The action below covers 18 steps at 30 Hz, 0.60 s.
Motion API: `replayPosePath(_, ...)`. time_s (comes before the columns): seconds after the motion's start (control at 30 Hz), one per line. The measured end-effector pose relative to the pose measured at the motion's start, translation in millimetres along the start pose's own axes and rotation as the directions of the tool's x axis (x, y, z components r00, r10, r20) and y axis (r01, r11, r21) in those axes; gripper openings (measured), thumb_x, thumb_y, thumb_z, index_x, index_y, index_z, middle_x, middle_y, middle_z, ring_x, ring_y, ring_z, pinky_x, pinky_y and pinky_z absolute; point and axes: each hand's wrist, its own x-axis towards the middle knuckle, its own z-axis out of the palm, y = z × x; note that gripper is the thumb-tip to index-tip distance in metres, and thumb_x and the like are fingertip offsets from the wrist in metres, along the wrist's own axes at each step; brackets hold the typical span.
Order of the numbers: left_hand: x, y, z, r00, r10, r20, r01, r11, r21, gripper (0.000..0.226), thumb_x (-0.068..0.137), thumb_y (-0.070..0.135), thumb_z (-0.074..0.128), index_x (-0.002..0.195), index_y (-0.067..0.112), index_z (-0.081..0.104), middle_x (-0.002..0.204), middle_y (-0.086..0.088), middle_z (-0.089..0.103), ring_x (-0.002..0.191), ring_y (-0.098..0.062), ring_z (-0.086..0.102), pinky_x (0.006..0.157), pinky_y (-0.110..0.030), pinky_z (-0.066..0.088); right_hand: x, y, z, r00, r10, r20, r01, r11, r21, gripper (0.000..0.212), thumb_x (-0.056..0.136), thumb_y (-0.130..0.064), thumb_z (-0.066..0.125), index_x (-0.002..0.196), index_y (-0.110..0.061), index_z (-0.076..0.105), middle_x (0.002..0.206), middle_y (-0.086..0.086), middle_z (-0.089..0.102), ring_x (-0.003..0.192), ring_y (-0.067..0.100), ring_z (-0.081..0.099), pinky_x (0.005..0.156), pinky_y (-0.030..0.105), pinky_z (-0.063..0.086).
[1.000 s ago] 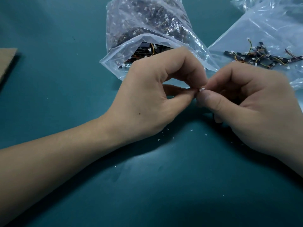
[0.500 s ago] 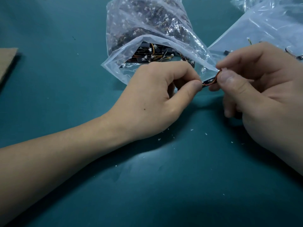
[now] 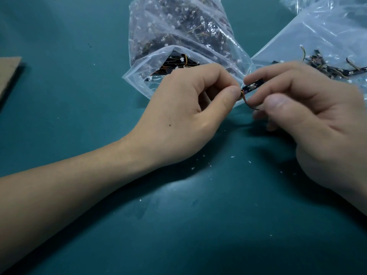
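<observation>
Your left hand (image 3: 184,116) is closed to a narrow pinch, thumb and forefinger meeting on the left end of the small black circuit board (image 3: 253,86), just where its wire lead (image 3: 244,100) comes off. Your right hand (image 3: 309,116) is curled around the other end: the board lies along the forefinger, and the thumb sits lower, over the loop of orange and red wire. The board hangs between your two hands, just above the bench (image 3: 79,225), in front of the mouth of the open bag.

Judge it as very light, stiff along its length, and thin enough to snap or flex if you lever it. The lead is soft and springy, and its joint at the board is likely the weak spot. Hold the board by its long edges, clear of the pale part on its face, and pull on the plug rather than on the wires; the plug itself is hidden under your fingers here.

Behind your left hand lies the full plastic bag (image 3: 178,26), mouth open toward you and packed with the same wired boards. To the right a second bag (image 3: 327,26) lies flat with a few loose boards (image 3: 327,66) on it. White flecks (image 3: 232,156) dot the bench near your wrists, and a piece of cardboard (image 3: 8,74) sits at the far left edge.
</observation>
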Motion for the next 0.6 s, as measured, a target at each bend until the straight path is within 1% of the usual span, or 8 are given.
replayPosePath(0.07,-0.6,-0.5,-0.6,1.000,0.016,0.019,-0.016,1.000,-0.009,0.015,0.099,0.014,0.063,0.087,0.012,0.071,0.065,0.016,0.056,0.058,-0.001,0.048,0.059,-0.015,0.038,0.2,-1.3,0.6,0.996,0.029,-0.089,-0.024,0.998,0.057,0.014,0.098,-0.039,0.057,0.094,-0.027,0.061,0.083,0.015,0.063,0.063,0.032,0.053,0.054,0.045,0.039)
replayPosePath(0.1,-1.0,-0.7,-0.8,0.999,0.025,0.033,-0.025,1.000,-0.014,0.015,0.098,0.013,0.062,0.087,0.011,0.071,0.065,0.016,0.056,0.059,-0.001,0.048,0.060,-0.016,0.039,0.3,-1.6,0.7,0.993,0.051,-0.104,-0.042,0.996,0.084,0.012,0.097,-0.041,0.058,0.092,-0.030,0.058,0.075,0.017,0.057,0.058,0.033,0.047,0.051,0.045,0.034)
replayPosePath(0.17,-1.7,-0.4,-1.0,0.997,0.036,0.070,-0.035,0.999,-0.012,0.015,0.098,0.013,0.062,0.087,0.010,0.072,0.066,0.013,0.058,0.059,-0.003,0.048,0.060,-0.016,0.039,0.9,-0.7,0.7,0.996,0.085,-0.041,-0.081,0.992,0.100,0.018,0.096,-0.044,0.057,0.089,-0.028,0.058,0.066,0.013,0.053,0.054,0.033,0.044,0.048,0.040,0.033)
replayPosePath(0.23,-2.5,0.1,-1.1,0.994,0.040,0.101,-0.040,0.999,-0.003,0.015,0.097,0.012,0.063,0.085,0.010,0.072,0.067,0.007,0.061,0.059,-0.007,0.050,0.059,-0.018,0.040,0.5,0.6,1.3,0.996,0.069,0.063,-0.068,0.997,-0.024,0.027,0.098,-0.045,0.055,0.085,-0.022,0.062,0.063,0.007,0.055,0.053,0.025,0.049,0.049,0.037,0.037)
replayPosePath(0.3,-3.0,0.7,-1.1,0.993,0.046,0.110,-0.046,0.999,0.001,0.015,0.097,0.012,0.064,0.084,0.010,0.072,0.066,0.006,0.061,0.059,-0.010,0.051,0.059,-0.020,0.042,-0.3,0.0,2.1,0.991,0.069,0.111,-0.056,0.992,-0.116,0.031,0.099,-0.043,0.054,0.079,-0.021,0.062,0.062,0.004,0.056,0.053,0.020,0.050,0.050,0.034,0.040)
replayPosePath(0.43,-3.7,2.1,-1.8,0.991,0.035,0.127,-0.033,0.999,-0.017,0.018,0.098,0.019,0.061,0.088,0.010,0.073,0.065,0.001,0.062,0.058,-0.015,0.053,0.057,-0.020,0.040,0.9,-1.9,0.1,0.991,0.115,0.072,-0.118,0.992,0.049,0.029,0.097,-0.036,0.055,0.074,-0.019,0.063,0.056,0.000,0.057,0.046,0.011,0.046,0.046,0.018,0.035)
replayPosePath(0.5,-4.0,3.0,-2.2,0.989,0.032,0.147,-0.031,0.999,-0.013,0.016,0.097,0.018,0.062,0.088,0.011,0.073,0.064,0.008,0.060,0.056,-0.011,0.052,0.057,-0.018,0.039,1.9,-2.4,-0.6,0.991,0.111,0.076,-0.115,0.992,0.056,0.029,0.096,-0.035,0.055,0.072,-0.021,0.063,0.052,-0.008,0.055,0.046,0.011,0.046,0.047,0.018,0.035)
replayPosePath(0.6,-3.4,2.7,-2.8,0.989,0.025,0.147,-0.024,1.000,-0.008,0.015,0.096,0.015,0.064,0.084,0.011,0.071,0.062,0.012,0.056,0.056,-0.008,0.049,0.058,-0.015,0.037,0.9,-3.8,1.3,0.990,0.086,0.110,-0.090,0.996,0.026,0.027,0.097,-0.034,0.053,0.074,-0.024,0.062,0.052,-0.012,0.055,0.044,0.014,0.050,0.045,0.019,0.038)
